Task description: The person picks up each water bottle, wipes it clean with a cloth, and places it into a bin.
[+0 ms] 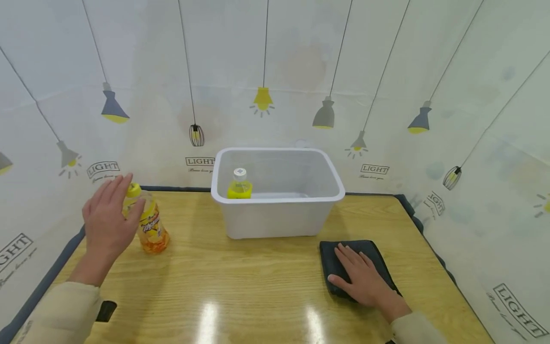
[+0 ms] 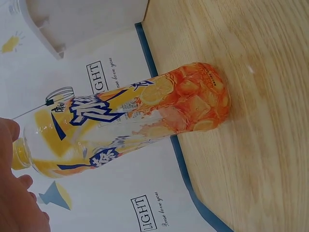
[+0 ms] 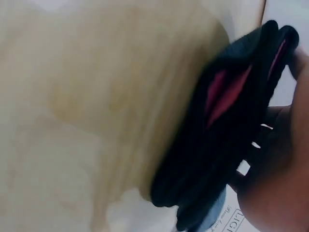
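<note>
On the left in the head view, my left hand (image 1: 107,215) is at the top of a drink bottle (image 1: 152,229) with a yellow cap (image 1: 134,189), its fingers extended and the thumb held apart. In the left wrist view the fingertips are right by the cap (image 2: 20,153); the bottle's label (image 2: 111,113) shows lemon slices and orange ice, and its base stands on the table. At the right, my right hand (image 1: 358,277) rests with spread fingers on a flat dark pouch (image 1: 328,253). Seen edge-on in the right wrist view, the pouch (image 3: 193,140) has pinkish-red inside its folds.
A white plastic bin (image 1: 275,217) stands at the back middle of the wooden table (image 1: 240,277). Inside it, at the left, is a bottle of yellow liquid (image 1: 239,188) with a white cap. Cloth walls (image 1: 292,52) printed with lamps enclose the table's back and sides.
</note>
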The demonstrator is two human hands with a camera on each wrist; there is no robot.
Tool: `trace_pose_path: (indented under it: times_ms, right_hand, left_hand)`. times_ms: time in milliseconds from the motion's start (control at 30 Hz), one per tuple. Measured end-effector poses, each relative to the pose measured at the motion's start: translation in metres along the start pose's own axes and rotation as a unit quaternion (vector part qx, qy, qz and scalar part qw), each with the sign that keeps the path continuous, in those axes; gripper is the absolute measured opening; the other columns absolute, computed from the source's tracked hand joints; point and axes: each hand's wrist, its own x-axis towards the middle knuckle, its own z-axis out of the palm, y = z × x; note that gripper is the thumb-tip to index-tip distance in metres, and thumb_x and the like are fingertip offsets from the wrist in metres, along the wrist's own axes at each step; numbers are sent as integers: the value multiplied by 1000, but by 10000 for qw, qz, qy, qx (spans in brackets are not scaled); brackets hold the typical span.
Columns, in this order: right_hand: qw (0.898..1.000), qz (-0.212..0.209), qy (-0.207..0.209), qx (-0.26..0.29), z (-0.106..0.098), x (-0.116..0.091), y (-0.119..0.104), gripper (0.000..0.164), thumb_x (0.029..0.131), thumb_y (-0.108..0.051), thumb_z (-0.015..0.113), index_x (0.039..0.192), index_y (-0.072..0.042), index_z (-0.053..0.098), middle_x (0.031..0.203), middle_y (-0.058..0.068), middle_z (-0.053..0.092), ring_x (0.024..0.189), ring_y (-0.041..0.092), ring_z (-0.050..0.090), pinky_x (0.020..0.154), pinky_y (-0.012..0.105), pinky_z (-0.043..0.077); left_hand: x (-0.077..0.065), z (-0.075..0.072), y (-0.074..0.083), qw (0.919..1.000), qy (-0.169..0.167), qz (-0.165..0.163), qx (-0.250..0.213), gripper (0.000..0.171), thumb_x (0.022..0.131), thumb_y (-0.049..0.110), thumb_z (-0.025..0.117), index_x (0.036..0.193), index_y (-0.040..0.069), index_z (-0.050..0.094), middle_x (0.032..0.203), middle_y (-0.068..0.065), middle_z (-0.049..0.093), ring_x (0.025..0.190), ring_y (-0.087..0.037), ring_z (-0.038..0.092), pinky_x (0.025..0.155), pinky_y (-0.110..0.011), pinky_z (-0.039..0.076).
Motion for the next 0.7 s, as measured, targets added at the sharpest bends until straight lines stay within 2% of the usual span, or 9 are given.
trace_pose_path:
  times_ms: [167,333,433,533,700]
  right_hand:
    - [9996,-40,-209,195,10,-3,-4,85,92,-60,53,154,-8,26,163,11,21,149,35,22,117,61,10]
    - [9989,-190,-413,-98,17,-7,-3,109,79,-74,58,156,-8,17,165,10,13,151,33,15,117,62,8]
    - [9983,-310,-330,-379,19,-9,-3,115,75,-80,57,156,-7,17,164,11,14,151,33,17,117,63,12]
    - [9972,-330,-237,-627,20,-8,-5,109,79,-77,54,156,-8,20,164,10,17,151,32,20,117,62,17]
    - [9944,-172,-122,-1035,17,-3,-8,87,90,-63,54,155,-11,27,162,7,25,149,28,27,116,57,25]
  left_hand:
    - [1,1,0,9999,104,21,-105,54,101,31,47,152,19,34,154,-16,38,145,-36,26,110,-64,19]
    - [1,3,1,9999,93,9,-113,49,102,32,45,150,21,39,150,-15,44,145,-36,27,112,-63,18]
    - [0,3,2,9999,103,-22,-131,48,103,31,45,150,21,40,147,-16,48,145,-36,28,112,-62,18]
    - [0,4,1,9997,167,-66,-193,47,103,30,47,148,20,42,143,-18,52,144,-35,29,113,-62,18]
    - [1,7,1,9989,362,-105,-273,43,101,27,50,143,17,49,133,-22,59,141,-35,35,112,-61,21]
